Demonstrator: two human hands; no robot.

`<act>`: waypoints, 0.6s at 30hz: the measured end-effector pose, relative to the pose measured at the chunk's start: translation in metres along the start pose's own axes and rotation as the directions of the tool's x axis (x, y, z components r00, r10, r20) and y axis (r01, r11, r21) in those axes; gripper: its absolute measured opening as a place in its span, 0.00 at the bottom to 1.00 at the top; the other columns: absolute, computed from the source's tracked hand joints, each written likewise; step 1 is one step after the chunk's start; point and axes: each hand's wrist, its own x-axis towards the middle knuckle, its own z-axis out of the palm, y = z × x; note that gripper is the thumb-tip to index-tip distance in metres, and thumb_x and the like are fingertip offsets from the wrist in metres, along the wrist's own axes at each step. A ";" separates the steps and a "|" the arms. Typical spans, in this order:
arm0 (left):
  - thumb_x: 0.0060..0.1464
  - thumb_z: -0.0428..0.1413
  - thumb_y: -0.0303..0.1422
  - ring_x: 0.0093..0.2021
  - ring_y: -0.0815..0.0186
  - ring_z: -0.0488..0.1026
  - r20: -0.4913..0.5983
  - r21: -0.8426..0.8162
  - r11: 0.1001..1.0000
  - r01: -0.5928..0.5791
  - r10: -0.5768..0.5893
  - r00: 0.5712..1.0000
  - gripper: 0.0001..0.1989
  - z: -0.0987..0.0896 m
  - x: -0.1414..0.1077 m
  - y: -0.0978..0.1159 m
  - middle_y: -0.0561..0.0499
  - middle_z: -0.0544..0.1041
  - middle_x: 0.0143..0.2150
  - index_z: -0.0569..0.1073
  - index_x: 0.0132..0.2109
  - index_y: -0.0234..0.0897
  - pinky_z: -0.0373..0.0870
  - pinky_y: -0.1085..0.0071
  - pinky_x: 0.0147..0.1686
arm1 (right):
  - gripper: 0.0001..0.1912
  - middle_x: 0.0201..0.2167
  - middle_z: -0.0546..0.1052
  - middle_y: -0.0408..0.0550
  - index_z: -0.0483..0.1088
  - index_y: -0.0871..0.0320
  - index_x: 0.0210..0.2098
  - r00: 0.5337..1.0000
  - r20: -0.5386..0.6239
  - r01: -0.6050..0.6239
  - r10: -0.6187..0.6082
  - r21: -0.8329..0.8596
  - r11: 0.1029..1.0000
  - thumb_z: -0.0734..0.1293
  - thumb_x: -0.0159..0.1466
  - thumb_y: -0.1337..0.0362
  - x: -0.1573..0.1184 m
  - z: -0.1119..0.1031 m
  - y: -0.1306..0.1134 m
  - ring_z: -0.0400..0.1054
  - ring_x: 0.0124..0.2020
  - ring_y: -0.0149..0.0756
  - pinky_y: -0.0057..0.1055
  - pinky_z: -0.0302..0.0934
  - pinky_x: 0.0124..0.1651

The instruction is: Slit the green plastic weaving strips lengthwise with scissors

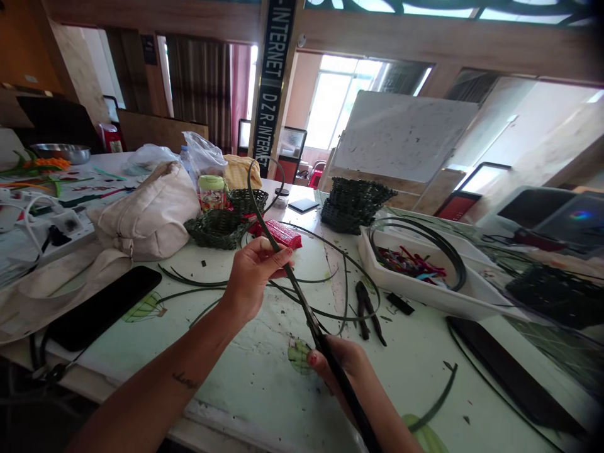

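A dark green weaving strip (307, 313) runs through both my grips. My left hand (252, 280) is clenched around it higher up, and my right hand (337, 365) grasps it lower down, with the strip's top end rising past my left hand. Just beyond my left hand lie loose strips (198, 283) and a red block (282, 234). Right of my grip, black pliers (368, 311) rest near a white tray (410, 290).

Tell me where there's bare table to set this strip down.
Bare table lies between the black phone and the left hand, and between the pliers and the long black case. It is crowded around the woven baskets and the white tray of strips.
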 end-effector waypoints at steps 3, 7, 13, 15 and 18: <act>0.40 0.66 0.32 0.27 0.72 0.73 0.002 0.001 1.000 0.003 -0.003 1.000 0.10 0.001 -0.001 0.002 0.55 0.75 0.25 0.71 0.27 0.35 0.70 0.76 0.29 | 0.27 0.16 0.52 0.39 0.51 0.56 0.18 1.000 0.004 0.000 0.000 -0.001 1.000 0.56 0.56 0.38 0.000 -0.002 -0.007 0.48 0.18 0.28 0.25 0.40 0.18; 0.40 0.65 0.31 0.27 0.72 0.73 0.011 -0.008 1.000 -0.007 0.007 1.000 0.10 0.002 -0.003 0.004 0.55 0.75 0.25 0.71 0.26 0.35 0.70 0.76 0.29 | 0.27 0.16 0.52 0.40 0.52 0.56 0.18 1.000 -0.002 -0.005 0.005 -0.007 1.000 0.56 0.57 0.39 -0.002 -0.003 -0.013 0.48 0.19 0.29 0.26 0.41 0.20; 0.41 0.65 0.31 0.27 0.72 0.73 0.016 0.003 1.000 -0.012 0.012 1.000 0.10 0.003 -0.004 0.006 0.55 0.75 0.26 0.70 0.27 0.34 0.70 0.77 0.29 | 0.28 0.16 0.48 0.39 0.49 0.56 0.17 0.999 -0.052 0.010 -0.015 -0.086 0.996 0.57 0.57 0.40 -0.002 -0.002 -0.011 0.44 0.19 0.28 0.26 0.37 0.20; 0.41 0.65 0.31 0.27 0.72 0.73 0.016 0.004 1.000 -0.016 0.016 1.000 0.10 0.002 -0.004 0.006 0.56 0.75 0.26 0.70 0.27 0.34 0.70 0.77 0.29 | 0.27 0.17 0.47 0.39 0.48 0.55 0.17 0.999 -0.049 0.014 -0.018 -0.070 0.997 0.57 0.57 0.40 -0.001 -0.001 -0.011 0.43 0.19 0.28 0.26 0.36 0.20; 0.41 0.65 0.31 0.27 0.73 0.73 0.009 0.011 1.000 -0.023 0.023 1.000 0.10 0.001 -0.003 0.006 0.55 0.75 0.25 0.70 0.27 0.34 0.70 0.77 0.29 | 0.27 0.17 0.46 0.39 0.46 0.55 0.17 0.998 -0.064 0.017 -0.020 -0.044 0.999 0.58 0.58 0.42 0.002 0.001 -0.010 0.42 0.20 0.28 0.26 0.35 0.20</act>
